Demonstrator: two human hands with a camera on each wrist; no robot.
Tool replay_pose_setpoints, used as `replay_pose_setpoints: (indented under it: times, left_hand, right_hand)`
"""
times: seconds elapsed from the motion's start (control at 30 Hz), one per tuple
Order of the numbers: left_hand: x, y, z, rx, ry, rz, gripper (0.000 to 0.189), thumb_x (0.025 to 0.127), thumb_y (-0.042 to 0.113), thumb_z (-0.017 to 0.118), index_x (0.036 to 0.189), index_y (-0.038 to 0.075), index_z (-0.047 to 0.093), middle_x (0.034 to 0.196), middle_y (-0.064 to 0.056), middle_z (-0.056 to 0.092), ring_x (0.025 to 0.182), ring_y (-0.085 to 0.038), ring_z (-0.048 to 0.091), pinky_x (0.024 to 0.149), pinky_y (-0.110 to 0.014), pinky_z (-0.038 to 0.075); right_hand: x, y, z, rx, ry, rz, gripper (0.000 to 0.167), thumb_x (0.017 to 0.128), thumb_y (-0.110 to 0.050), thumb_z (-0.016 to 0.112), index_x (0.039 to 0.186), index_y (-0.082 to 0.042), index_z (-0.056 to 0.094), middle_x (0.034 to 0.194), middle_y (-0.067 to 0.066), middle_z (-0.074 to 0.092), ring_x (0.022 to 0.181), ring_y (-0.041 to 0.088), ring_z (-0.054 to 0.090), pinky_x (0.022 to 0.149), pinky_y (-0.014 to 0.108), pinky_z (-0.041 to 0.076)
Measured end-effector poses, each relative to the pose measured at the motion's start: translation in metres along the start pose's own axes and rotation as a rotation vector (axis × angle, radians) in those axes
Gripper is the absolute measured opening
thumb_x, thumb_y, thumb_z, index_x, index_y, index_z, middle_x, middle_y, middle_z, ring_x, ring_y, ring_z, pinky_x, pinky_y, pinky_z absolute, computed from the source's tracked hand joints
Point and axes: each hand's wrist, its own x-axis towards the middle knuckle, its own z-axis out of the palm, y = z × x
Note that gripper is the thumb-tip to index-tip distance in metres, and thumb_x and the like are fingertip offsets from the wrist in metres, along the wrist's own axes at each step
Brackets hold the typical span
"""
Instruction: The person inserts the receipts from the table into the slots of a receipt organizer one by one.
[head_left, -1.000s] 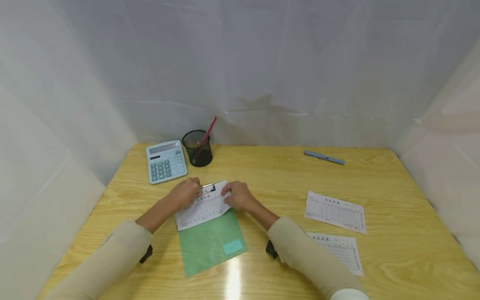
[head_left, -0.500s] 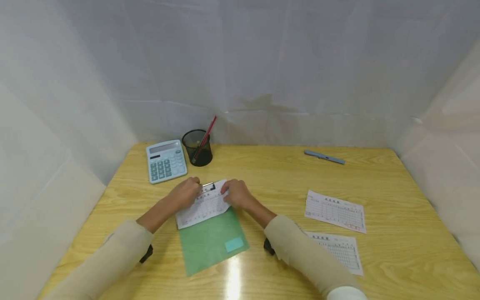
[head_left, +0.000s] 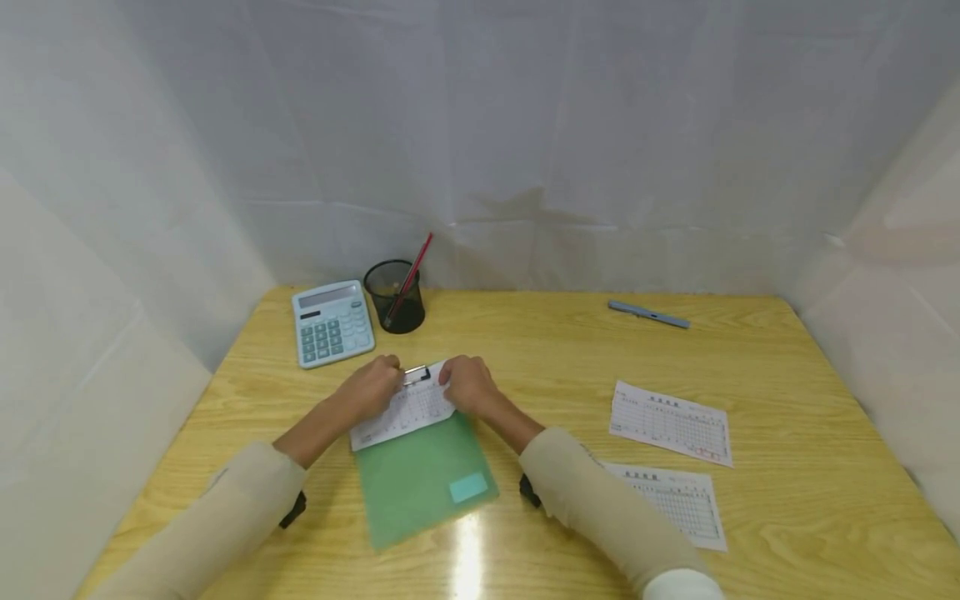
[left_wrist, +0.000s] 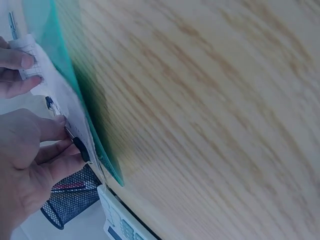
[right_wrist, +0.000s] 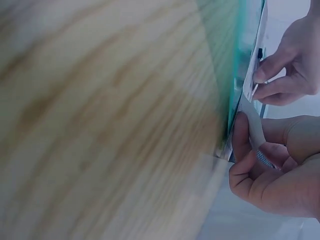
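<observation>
A green clip folder (head_left: 420, 487) with a light blue label lies tilted on the table, a metal clip (head_left: 417, 375) at its top. Over its upper part is a white printed form (head_left: 408, 419). My left hand (head_left: 373, 387) pinches the clip between thumb and fingers, as the left wrist view shows. At the form's upper right, my right hand (head_left: 468, 385) pinches the paper's edge, which bends up between thumb and fingers (right_wrist: 241, 132) in the right wrist view. The clip's left end is hidden by my left hand in the head view.
Behind my left hand are a light blue calculator (head_left: 333, 323) and a black mesh pen cup (head_left: 397, 308) holding a red pencil (head_left: 412, 271). Two more printed forms (head_left: 671, 422) lie to the right, the nearer one partly under my right sleeve. A blue-grey pen (head_left: 648, 315) lies at the back.
My right hand has shifted slightly left and away from me. The form's lower edge has moved up the folder, showing more green. My left hand has stayed at the clip.
</observation>
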Motion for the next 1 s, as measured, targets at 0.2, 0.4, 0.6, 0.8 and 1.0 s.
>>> replay_pose_setpoints:
  times: [0.2,0.4,0.6,0.8,1.0]
  left_hand:
    - [-0.001,0.0,0.0,0.017,0.014,0.015,0.01,0.086,0.002,0.063,0.091,-0.004,0.07,0.089,-0.017,0.062,0.079,-0.025,0.06,0.068,-0.032,0.055]
    - [-0.002,0.0,-0.002,0.018,0.016,0.016,0.01,0.086,0.001,0.063,0.09,-0.005,0.07,0.088,-0.017,0.061,0.077,-0.024,0.059,0.067,-0.032,0.054]
    - [-0.002,0.002,-0.001,0.033,0.006,-0.003,0.01,0.086,0.0,0.063,0.092,-0.005,0.07,0.09,-0.017,0.062,0.079,-0.025,0.06,0.069,-0.032,0.055]
    - [-0.001,0.001,-0.001,0.028,0.009,-0.005,0.008,0.085,0.0,0.064,0.088,-0.004,0.071,0.087,-0.016,0.062,0.077,-0.025,0.06,0.067,-0.031,0.055]
    - [0.002,-0.001,-0.001,-0.005,0.033,0.01,0.008,0.082,-0.002,0.064,0.076,-0.001,0.069,0.08,-0.013,0.06,0.07,-0.022,0.059,0.061,-0.03,0.052]
  right_hand:
    - [0.003,-0.001,0.003,-0.023,0.01,-0.007,0.017,0.08,-0.001,0.065,0.094,-0.008,0.071,0.103,0.006,0.07,0.095,0.02,0.059,0.08,0.03,0.051]
    - [0.006,-0.002,0.004,0.007,0.005,0.01,0.02,0.08,0.0,0.064,0.097,-0.008,0.071,0.107,0.007,0.069,0.096,0.019,0.059,0.075,0.025,0.051]
    - [0.008,0.001,0.003,0.055,-0.003,-0.007,0.02,0.079,0.001,0.065,0.096,-0.006,0.071,0.107,0.008,0.069,0.096,0.022,0.059,0.076,0.028,0.051]
    - [0.007,0.011,-0.005,0.014,-0.009,-0.018,0.018,0.083,-0.007,0.067,0.101,-0.005,0.07,0.109,0.009,0.068,0.095,0.02,0.059,0.078,0.03,0.051]
    - [-0.002,0.035,-0.03,0.048,0.052,-0.074,0.018,0.084,-0.006,0.065,0.101,-0.001,0.07,0.096,0.013,0.07,0.082,0.021,0.063,0.068,0.03,0.052]
